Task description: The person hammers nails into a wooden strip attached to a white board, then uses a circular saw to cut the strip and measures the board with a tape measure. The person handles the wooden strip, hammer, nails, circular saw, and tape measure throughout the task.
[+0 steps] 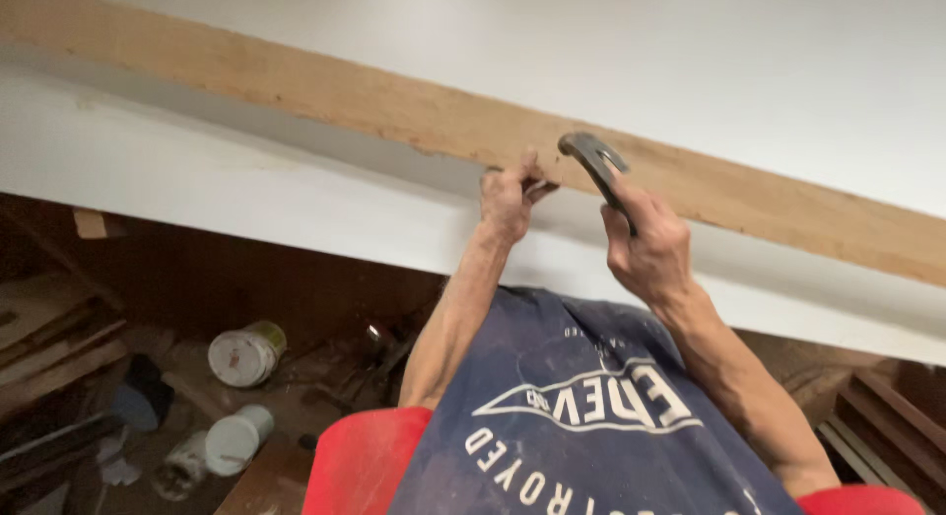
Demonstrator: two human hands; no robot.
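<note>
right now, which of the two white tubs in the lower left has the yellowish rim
The upper tub, lying on its side. It has a yellowish band around its right end, while the lower tub below it is plain white all over.

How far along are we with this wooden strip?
Done: the wooden strip lies against the white panel. In hand: the right hand grips the hammer, its head at the strip; the left hand pinches at the strip's lower edge, holding something too small to tell. Left: no fixings show.
</note>
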